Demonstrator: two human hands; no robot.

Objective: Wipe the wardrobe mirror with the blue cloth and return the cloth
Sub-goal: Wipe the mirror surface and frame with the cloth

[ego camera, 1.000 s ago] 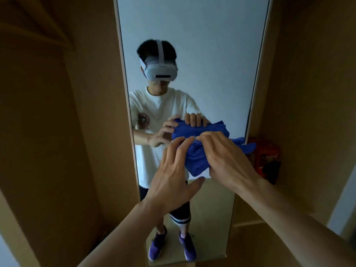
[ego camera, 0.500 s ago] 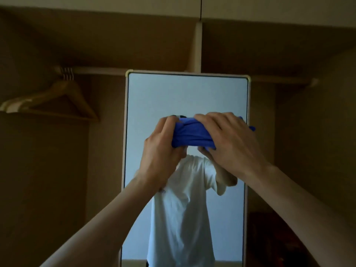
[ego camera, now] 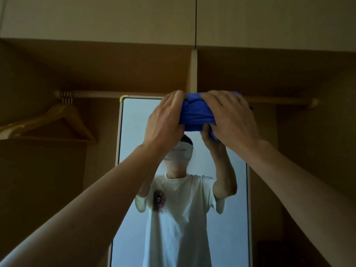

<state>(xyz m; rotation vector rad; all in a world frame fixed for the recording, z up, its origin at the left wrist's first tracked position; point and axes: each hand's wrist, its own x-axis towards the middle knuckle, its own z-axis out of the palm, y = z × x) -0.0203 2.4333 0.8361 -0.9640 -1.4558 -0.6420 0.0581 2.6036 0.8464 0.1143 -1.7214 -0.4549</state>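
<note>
Wooden wardrobe interior, rail and hanger at left. Mirror, tall, upright. Blue cloth, bunched at mirror's top edge, clenched by left hand and right hand. Wiping apparently just starting; return pending.

support: wardrobe rail | on it: wooden hangers at left end
</note>
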